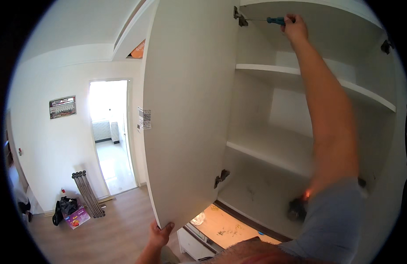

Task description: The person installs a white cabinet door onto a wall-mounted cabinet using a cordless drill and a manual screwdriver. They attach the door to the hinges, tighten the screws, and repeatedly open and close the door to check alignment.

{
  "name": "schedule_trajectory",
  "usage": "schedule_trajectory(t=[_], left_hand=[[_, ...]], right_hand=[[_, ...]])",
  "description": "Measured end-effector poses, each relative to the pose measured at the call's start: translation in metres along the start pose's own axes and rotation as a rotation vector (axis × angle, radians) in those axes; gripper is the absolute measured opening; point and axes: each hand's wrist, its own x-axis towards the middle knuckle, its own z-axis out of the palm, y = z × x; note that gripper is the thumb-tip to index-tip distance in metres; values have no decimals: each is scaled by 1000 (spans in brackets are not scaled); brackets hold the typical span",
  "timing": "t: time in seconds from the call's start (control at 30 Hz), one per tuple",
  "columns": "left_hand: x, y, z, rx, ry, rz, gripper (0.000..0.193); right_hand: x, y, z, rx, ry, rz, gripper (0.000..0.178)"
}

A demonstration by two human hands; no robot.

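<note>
A tall white cabinet door (190, 101) stands swung open at the left of the cabinet. My left hand (160, 235) is closed round its lower corner, thumb on the inner face. High up, my right hand (296, 30) grips a screwdriver (275, 20) by its teal handle. The thin shaft points left, its tip at the upper hinge (242, 19); whether it sits in a screw is too small to tell. Lower on the same door edge is another hinge (221, 177). My right arm hides part of the shelves.
The cabinet has a middle shelf (267, 68) and a lower one (265, 158). A dark object (296, 209) lies at its bottom beside my sleeve, near an orange glow. Another hinge (386, 46) is at the right. Small pieces lie on the orange-brown surface (238, 229) below. Metal legs (88, 193) lean by the doorway.
</note>
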Motion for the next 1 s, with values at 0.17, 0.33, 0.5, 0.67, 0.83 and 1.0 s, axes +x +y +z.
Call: schedule_trajectory(t=[0.17, 0.33, 0.5, 0.67, 0.83, 1.0], left_hand=[[-1, -4, -1, 19, 49, 3, 28], [-2, -20, -6, -4, 77, -69, 25], [-1, -19, -6, -14, 83, -110, 23], [-1, -18, -4, -111, 75, -66, 18], [-1, -16, -3, -176, 95, -101, 16], [-1, -13, -6, -88, 95, -112, 22]], right_hand=[[2, 1, 14, 54, 8, 32, 32], [3, -2, 4, 30, -41, 53, 34], [-1, -5, 1, 59, -60, 53, 35], [3, -2, 7, 28, -23, -10, 32], [2, -7, 4, -11, -46, -2, 34], [-3, -11, 7, 61, -37, 27, 32]])
